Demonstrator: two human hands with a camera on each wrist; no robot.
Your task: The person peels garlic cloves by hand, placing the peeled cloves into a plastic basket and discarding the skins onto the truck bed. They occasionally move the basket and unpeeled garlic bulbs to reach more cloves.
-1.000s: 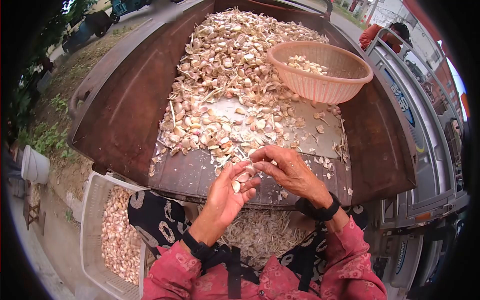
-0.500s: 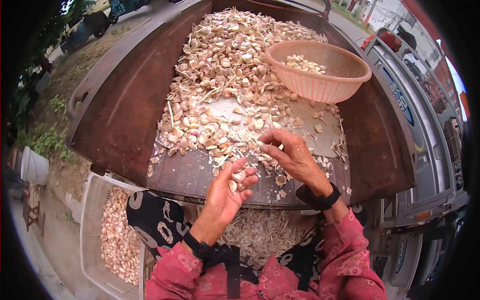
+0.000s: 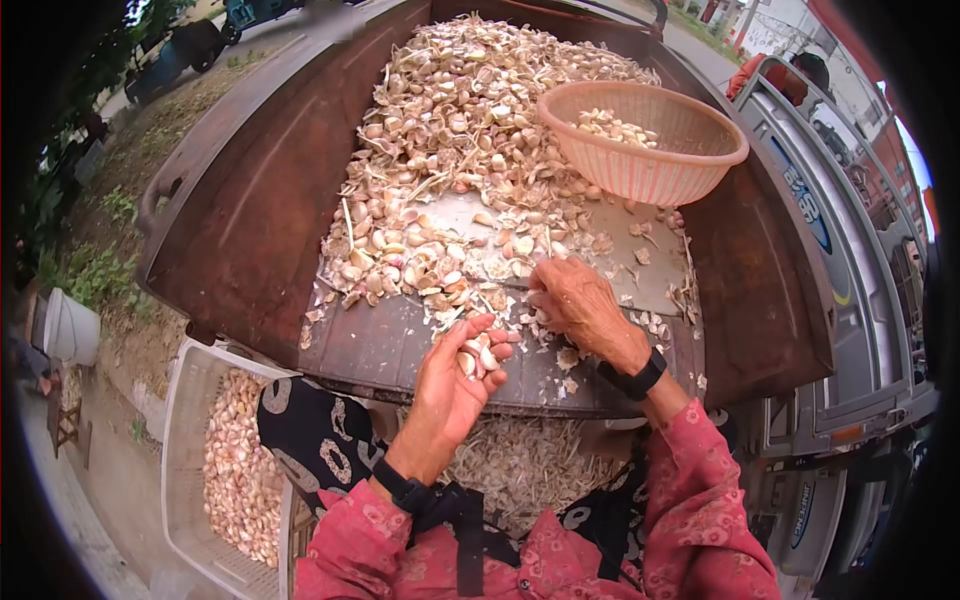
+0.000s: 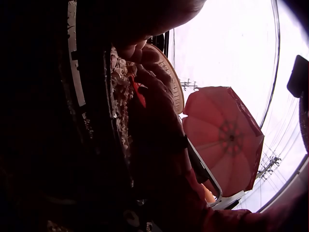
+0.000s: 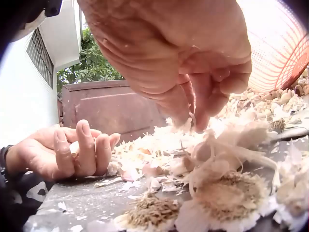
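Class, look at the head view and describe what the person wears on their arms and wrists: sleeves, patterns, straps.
Both arms wear red sleeves with a pale flower pattern, pushed up above the wrists. A black band circles the wrist below the left hand, and another black band sits on the wrist of the right hand. Both hands are bare, without gloves. A dark apron with pale motifs covers the lap.

I'm cupping a few garlic cloves (image 3: 473,355) in my left hand (image 3: 455,385), fingers (image 3: 490,352) curling round them. My right hand (image 3: 575,300) is reaching down into the edge of the big garlic pile (image 3: 450,150) on the rusty metal tray (image 3: 240,230), fingertips touching the husks. A pink basket (image 3: 640,145) holding some cloves is sitting beyond, and a white crate (image 3: 185,420) of garlic is sitting beside my knee.
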